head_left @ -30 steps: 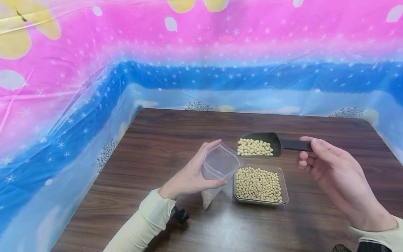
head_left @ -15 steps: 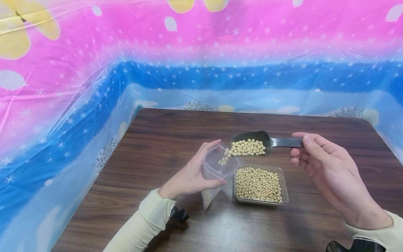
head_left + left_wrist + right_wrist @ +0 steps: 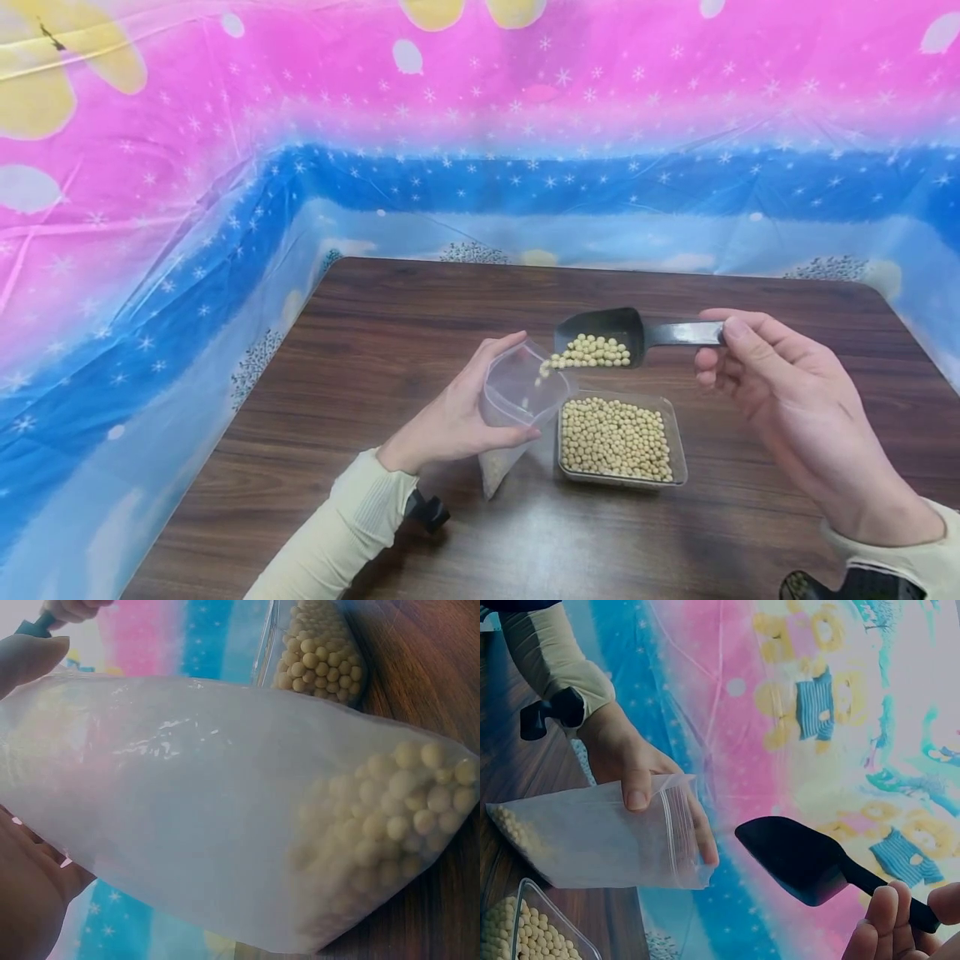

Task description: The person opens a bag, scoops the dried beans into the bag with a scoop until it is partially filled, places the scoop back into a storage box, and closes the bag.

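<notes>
In the head view my left hand (image 3: 442, 425) grips a clear zip bag (image 3: 517, 392) by its mouth, thumb near, fingers behind, holding the mouth spread and tilted right. Pale round beans, like soybeans (image 3: 397, 810), lie heaped in the bag's bottom corner, close to the table. With thumb and fingers my right hand (image 3: 795, 400) pinches the end of a black scoop's (image 3: 636, 333) handle. The scoop's lip overlaps the bag's mouth. Beans (image 3: 596, 350) lie in the scoop, and a few spill off its lip into the bag.
A clear rectangular container (image 3: 678, 446) full of the same beans stands right of the bag, below the scoop. All of this is over a dark wood-grain table (image 3: 420, 317). A pink and blue patterned cloth (image 3: 480, 183) hangs behind and to the left.
The scoop has moved left to the bag's mouth and tipped. Beans have started falling into the bag, and the pile in the scoop has shrunk. The left hand has stayed put.
</notes>
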`<state>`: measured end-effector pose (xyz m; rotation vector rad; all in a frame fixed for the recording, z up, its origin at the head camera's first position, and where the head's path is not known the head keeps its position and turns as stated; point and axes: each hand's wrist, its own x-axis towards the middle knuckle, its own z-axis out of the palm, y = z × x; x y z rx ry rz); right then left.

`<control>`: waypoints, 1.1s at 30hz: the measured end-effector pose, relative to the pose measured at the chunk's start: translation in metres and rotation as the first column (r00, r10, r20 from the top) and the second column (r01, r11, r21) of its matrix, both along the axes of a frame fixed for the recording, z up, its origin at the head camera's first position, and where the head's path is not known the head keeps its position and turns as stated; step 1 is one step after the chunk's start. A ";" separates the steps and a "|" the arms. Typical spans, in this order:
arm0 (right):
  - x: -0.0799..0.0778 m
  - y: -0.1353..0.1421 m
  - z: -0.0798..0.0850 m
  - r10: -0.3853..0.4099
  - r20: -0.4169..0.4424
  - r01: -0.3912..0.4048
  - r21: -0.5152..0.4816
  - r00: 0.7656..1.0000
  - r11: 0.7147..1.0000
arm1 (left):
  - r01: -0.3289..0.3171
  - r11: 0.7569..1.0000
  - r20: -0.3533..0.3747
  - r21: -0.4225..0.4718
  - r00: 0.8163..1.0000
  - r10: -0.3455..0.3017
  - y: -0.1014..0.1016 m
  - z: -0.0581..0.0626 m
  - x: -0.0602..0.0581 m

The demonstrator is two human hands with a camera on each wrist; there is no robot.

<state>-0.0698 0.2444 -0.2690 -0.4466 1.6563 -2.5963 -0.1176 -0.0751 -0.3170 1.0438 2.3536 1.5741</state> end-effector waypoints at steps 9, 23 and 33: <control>0.006 -0.006 0.006 -0.081 -0.030 0.084 0.135 0.996 0.987 | 0.010 1.000 0.021 0.005 1.000 -0.010 0.000 0.001 0.000; 0.015 -0.003 0.008 -0.224 -0.143 0.266 0.504 0.964 0.822 | 0.004 1.000 -0.029 -0.012 1.000 -0.004 -0.002 -0.029 -0.013; 0.019 0.040 -0.033 -0.242 -0.220 0.297 0.887 0.945 0.353 | -0.004 1.000 0.008 -0.003 1.000 0.004 -0.004 -0.024 -0.013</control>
